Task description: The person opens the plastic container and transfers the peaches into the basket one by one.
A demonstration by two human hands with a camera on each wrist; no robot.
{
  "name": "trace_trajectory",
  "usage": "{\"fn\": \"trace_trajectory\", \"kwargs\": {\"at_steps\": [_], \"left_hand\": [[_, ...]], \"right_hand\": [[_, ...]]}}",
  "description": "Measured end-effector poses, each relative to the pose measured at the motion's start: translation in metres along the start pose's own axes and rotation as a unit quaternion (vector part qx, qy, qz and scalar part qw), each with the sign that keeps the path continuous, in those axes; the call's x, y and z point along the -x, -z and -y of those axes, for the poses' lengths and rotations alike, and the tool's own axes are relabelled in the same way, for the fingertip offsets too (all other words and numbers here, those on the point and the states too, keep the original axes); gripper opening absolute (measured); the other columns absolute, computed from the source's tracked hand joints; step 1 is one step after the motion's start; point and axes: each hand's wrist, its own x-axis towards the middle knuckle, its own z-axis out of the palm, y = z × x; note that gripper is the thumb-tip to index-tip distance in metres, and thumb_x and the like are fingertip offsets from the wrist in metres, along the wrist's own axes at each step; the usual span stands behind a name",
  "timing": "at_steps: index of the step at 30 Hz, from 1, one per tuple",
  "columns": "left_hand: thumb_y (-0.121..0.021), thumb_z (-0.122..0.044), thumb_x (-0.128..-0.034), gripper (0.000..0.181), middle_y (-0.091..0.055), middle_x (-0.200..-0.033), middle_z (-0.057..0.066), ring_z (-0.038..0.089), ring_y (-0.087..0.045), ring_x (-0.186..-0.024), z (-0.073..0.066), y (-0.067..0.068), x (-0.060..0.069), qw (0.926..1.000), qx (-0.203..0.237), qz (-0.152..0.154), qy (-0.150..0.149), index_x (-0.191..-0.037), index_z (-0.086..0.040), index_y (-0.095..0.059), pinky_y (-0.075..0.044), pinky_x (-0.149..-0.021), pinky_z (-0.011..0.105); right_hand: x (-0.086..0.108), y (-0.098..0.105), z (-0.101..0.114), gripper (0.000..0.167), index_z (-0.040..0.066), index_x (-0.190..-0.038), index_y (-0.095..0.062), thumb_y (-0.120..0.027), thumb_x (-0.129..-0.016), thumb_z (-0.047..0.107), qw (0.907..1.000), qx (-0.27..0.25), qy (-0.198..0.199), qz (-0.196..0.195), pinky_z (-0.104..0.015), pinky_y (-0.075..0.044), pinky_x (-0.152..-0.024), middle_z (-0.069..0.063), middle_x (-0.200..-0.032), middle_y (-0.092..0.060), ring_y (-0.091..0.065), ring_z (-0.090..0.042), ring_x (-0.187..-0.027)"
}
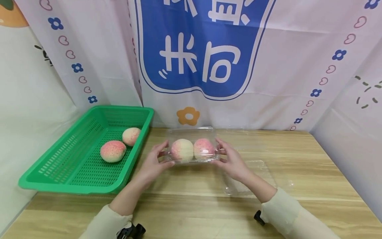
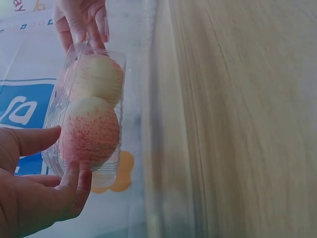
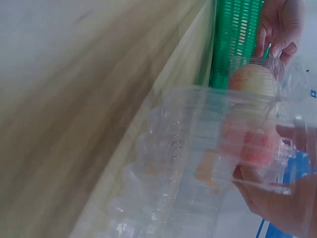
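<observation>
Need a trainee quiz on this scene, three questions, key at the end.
1. How many peaches sit in the clear box?
2. True or false: only the right hand grips that box.
3. In the head view, the green basket stands on which side of the box? A) left B) right

Key:
1. Two.
2. False; the left hand grips it too.
3. A.
</observation>
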Motion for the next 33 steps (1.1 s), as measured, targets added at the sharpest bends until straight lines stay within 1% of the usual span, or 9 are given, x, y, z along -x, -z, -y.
{"fn": "trace_trajectory", "kwargs": {"at_steps": [5, 9, 11, 13, 17, 21, 25, 28, 33], "left_hand": [[-0.065, 0.010, -0.0874, 0.078, -0.027, -0.157, 0.023, 0.044, -0.038, -0.140, 0.001, -0.005, -0.006, 0.9997, 0.014, 0.007, 0.016, -0.155, 0.002, -0.026, -0.049, -0.106, 0.044], [-0.064, 0.008, -0.0883, 0.078, -0.026, -0.159, 0.020, 0.042, -0.037, -0.141, 0.004, -0.005, -0.011, 0.9991, 0.016, 0.009, 0.038, -0.156, -0.001, -0.026, -0.053, -0.099, 0.037], [-0.064, 0.008, -0.0886, 0.078, -0.025, -0.160, 0.019, 0.042, -0.036, -0.142, 0.006, -0.004, -0.012, 0.9987, 0.016, 0.009, 0.047, -0.156, -0.002, -0.026, -0.053, -0.098, 0.035], [-0.063, 0.009, -0.0887, 0.078, -0.025, -0.160, 0.020, 0.042, -0.035, -0.143, 0.008, -0.003, -0.013, 0.9983, 0.019, 0.010, 0.055, -0.156, -0.002, -0.026, -0.052, -0.097, 0.034], [-0.061, 0.009, -0.0890, 0.078, -0.023, -0.161, 0.020, 0.043, -0.033, -0.143, 0.010, -0.001, -0.013, 0.9972, 0.024, 0.013, 0.069, -0.157, -0.003, -0.025, -0.052, -0.099, 0.036], [-0.061, 0.009, -0.0898, 0.078, -0.022, -0.161, 0.021, 0.043, -0.033, -0.143, 0.011, -0.001, -0.013, 0.9967, 0.024, 0.020, 0.075, -0.157, -0.003, -0.024, -0.051, -0.103, 0.042], [-0.062, 0.008, -0.0897, 0.078, -0.022, -0.162, 0.020, 0.042, -0.034, -0.144, 0.012, -0.002, -0.017, 0.9964, 0.022, 0.021, 0.079, -0.157, -0.003, -0.024, -0.048, -0.106, 0.044], [-0.062, 0.008, -0.0897, 0.079, -0.021, -0.163, 0.020, 0.041, -0.033, -0.145, 0.013, -0.002, -0.020, 0.9956, 0.032, 0.026, 0.084, -0.157, -0.003, -0.023, -0.045, -0.109, 0.046], [-0.061, 0.008, -0.0902, 0.078, -0.022, -0.162, 0.020, 0.040, -0.033, -0.145, 0.017, -0.003, -0.026, 0.9938, 0.055, 0.036, 0.090, -0.157, -0.003, -0.023, -0.044, -0.110, 0.046]], "right_hand": [[-0.002, 0.005, 0.000, 0.079, -0.008, -0.151, -0.029, -0.073, -0.086, -0.001, 0.9981, 0.062, 0.002, -0.003, -0.041, -0.057, -0.093, -0.025, -0.124, -0.052, -0.058, -0.036, -0.112], [-0.006, 0.005, 0.004, 0.081, -0.010, -0.149, -0.030, -0.076, -0.085, 0.008, 0.9883, 0.152, 0.000, 0.007, -0.038, -0.059, -0.085, -0.024, -0.119, -0.058, -0.062, -0.032, -0.101], [-0.009, 0.005, 0.005, 0.083, -0.010, -0.150, -0.029, -0.077, -0.085, 0.012, 0.9818, 0.189, -0.008, 0.017, -0.042, -0.057, -0.088, -0.023, -0.119, -0.060, -0.061, -0.032, -0.102], [-0.011, 0.004, 0.006, 0.085, -0.008, -0.151, -0.029, -0.077, -0.085, 0.014, 0.9765, 0.213, -0.020, 0.027, -0.047, -0.053, -0.094, -0.021, -0.119, -0.062, -0.059, -0.034, -0.108], [-0.013, 0.001, 0.005, 0.086, -0.006, -0.152, -0.029, -0.077, -0.084, 0.012, 0.9741, 0.219, -0.041, 0.041, -0.053, -0.045, -0.102, -0.016, -0.121, -0.062, -0.049, -0.037, -0.117], [-0.014, -0.001, 0.002, 0.084, -0.005, -0.152, -0.031, -0.078, -0.083, 0.010, 0.9743, 0.217, -0.044, 0.041, -0.053, -0.042, -0.102, -0.014, -0.121, -0.062, -0.045, -0.036, -0.115], [-0.013, 0.001, 0.000, 0.082, -0.006, -0.150, -0.032, -0.077, -0.083, 0.008, 0.9731, 0.225, -0.031, 0.041, -0.053, -0.041, -0.100, -0.015, -0.120, -0.063, -0.045, -0.035, -0.112], [-0.012, 0.004, -0.002, 0.081, -0.007, -0.150, -0.033, -0.076, -0.083, 0.006, 0.9720, 0.230, -0.019, 0.043, -0.053, -0.041, -0.100, -0.017, -0.122, -0.064, -0.044, -0.035, -0.111], [-0.009, 0.008, -0.005, 0.083, -0.006, -0.151, -0.031, -0.075, -0.082, 0.003, 0.9682, 0.246, 0.011, 0.046, -0.046, -0.042, -0.092, -0.019, -0.125, -0.063, -0.043, -0.034, -0.108]]}}
